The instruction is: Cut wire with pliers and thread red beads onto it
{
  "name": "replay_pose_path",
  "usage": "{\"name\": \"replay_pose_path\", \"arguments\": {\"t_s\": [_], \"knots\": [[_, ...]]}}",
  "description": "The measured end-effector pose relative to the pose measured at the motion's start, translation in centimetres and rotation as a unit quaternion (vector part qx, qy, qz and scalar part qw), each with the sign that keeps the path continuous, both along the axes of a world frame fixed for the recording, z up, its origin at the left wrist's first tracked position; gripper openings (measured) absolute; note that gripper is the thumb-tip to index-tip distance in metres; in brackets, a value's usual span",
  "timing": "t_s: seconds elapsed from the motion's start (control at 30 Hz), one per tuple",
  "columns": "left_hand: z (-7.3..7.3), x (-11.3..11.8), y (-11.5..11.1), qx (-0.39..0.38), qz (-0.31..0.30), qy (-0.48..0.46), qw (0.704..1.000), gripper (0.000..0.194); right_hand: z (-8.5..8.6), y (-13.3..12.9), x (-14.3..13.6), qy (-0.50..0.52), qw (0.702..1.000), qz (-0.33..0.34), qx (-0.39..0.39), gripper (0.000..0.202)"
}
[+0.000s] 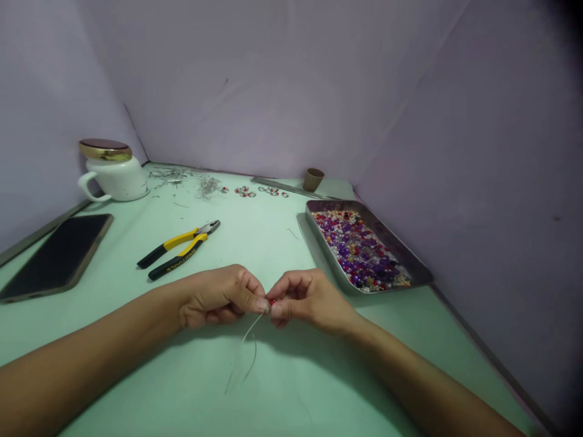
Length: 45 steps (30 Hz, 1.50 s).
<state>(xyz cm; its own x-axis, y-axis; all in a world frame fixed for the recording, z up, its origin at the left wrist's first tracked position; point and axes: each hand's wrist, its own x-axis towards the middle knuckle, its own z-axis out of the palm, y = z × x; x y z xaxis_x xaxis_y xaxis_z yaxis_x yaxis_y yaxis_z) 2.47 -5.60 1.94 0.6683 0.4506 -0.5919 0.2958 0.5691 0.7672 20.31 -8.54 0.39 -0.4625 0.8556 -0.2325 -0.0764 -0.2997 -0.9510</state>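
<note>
Above the near middle of the table, my left hand (228,294) and my right hand (310,300) meet fingertip to fingertip. Between them shows a small red bead (272,301), mostly covered by the fingers. My right thumb and forefinger are closed on the bead. A thin wire (247,332) comes out by my left thumb, which pinches it against the forefinger, and its loose ends hang down toward the table. Whatever else lies within the two pinches is hidden. Beyond my left wrist lie pliers (182,246) with yellow and black handles.
A metal tray (330,258) of mixed beads stands at right. Farther back are a small brown cup (313,179), finished-looking beaded wire pieces (245,192) and wire scraps (209,186). A white mug (121,179) with a gold-rimmed lid and a phone (57,255) occupy the left.
</note>
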Motion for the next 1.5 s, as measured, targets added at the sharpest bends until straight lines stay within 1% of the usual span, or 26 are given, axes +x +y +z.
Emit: {"name": "replay_pose_path", "arguments": {"t_s": [0.13,0.2,0.3,0.37,0.47,0.53,0.6,0.67,0.8,0.83,0.9,0.97,1.03,1.1,1.2,1.27,1.3,1.37,1.4,1.43,1.5], "knots": [[0.0,0.0,-0.1,-0.001,-0.007,0.029,1.000,0.021,-0.4,0.0,-0.2,-0.006,1.000,0.011,-0.021,0.018],[0.1,0.0,-0.1,0.014,-0.005,0.045,0.999,0.020,-0.8,0.0,-0.3,-0.003,1.000,0.009,-0.030,0.020],[0.5,-0.1,0.1,0.077,0.006,0.078,0.994,0.020,-1.6,0.1,-0.4,0.036,0.998,-0.017,-0.044,0.025],[0.9,-0.2,0.3,0.113,0.024,0.079,0.990,0.021,-2.1,0.2,-0.6,0.070,0.995,-0.047,-0.058,0.026],[1.5,-0.2,0.5,0.138,0.042,0.065,0.987,0.020,-2.4,0.1,-0.9,0.112,0.987,-0.078,-0.089,0.027],[1.9,-0.2,0.5,0.150,0.053,0.072,0.985,0.020,-2.4,0.1,-1.1,0.138,0.981,-0.085,-0.110,0.028],[2.3,-0.1,0.4,0.152,0.077,0.076,0.982,0.020,-2.4,-0.1,-1.2,0.164,0.974,-0.092,-0.130,0.029],[2.7,-0.2,0.5,0.148,0.105,0.062,0.981,0.021,-2.3,-0.1,-1.3,0.191,0.964,-0.106,-0.151,0.029],[3.2,-0.7,1.0,0.126,0.136,-0.016,0.982,0.028,-2.2,-0.2,-1.3,0.243,0.943,-0.131,-0.187,0.030],[3.2,-0.9,1.2,0.123,0.139,-0.020,0.982,0.028,-2.1,-0.2,-1.3,0.250,0.940,-0.132,-0.191,0.030],[3.3,-1.4,1.6,0.140,0.135,0.011,0.981,0.021,-2.0,-0.2,-1.3,0.260,0.938,-0.130,-0.188,0.030],[3.5,-1.8,2.0,0.180,0.137,0.062,0.972,0.011,-1.9,-0.3,-1.3,0.267,0.938,-0.128,-0.179,0.030],[3.8,-2.0,2.2,0.217,0.152,0.087,0.960,0.006,-1.8,-0.4,-1.4,0.271,0.939,-0.129,-0.170,0.030],[3.8,-2.0,2.4,0.240,0.178,0.085,0.950,0.005,-1.7,-0.4,-1.6,0.273,0.939,-0.134,-0.162,0.030],[3.5,-1.8,2.7,0.254,0.204,0.079,0.942,0.005,-1.8,-0.4,-1.8,0.272,0.938,-0.148,-0.155,0.030],[3.2,-1.7,2.9,0.283,0.206,0.065,0.935,0.003,-1.9,-0.3,-1.7,0.270,0.937,-0.158,-0.155,0.030],[3.1,-1.7,2.9,0.306,0.198,0.053,0.930,0.009,-2.0,-0.2,-1.7,0.271,0.935,-0.165,-0.158,0.030],[3.1,-1.9,2.8,0.366,0.185,0.051,0.911,0.025,-2.1,0.0,-1.5,0.275,0.928,-0.185,-0.170,0.030],[3.1,-2.0,2.6,0.405,0.198,0.072,0.890,0.031,-2.1,0.1,-1.4,0.279,0.923,-0.198,-0.177,0.030],[3.1,-2.0,2.4,0.448,0.233,0.106,0.857,0.033,-2.1,0.2,-1.3,0.283,0.917,-0.212,-0.184,0.030],[3.0,-1.9,1.6,0.533,0.323,0.169,0.764,0.022,-2.1,0.4,-1.3,0.291,0.907,-0.234,-0.193,0.031]]}}
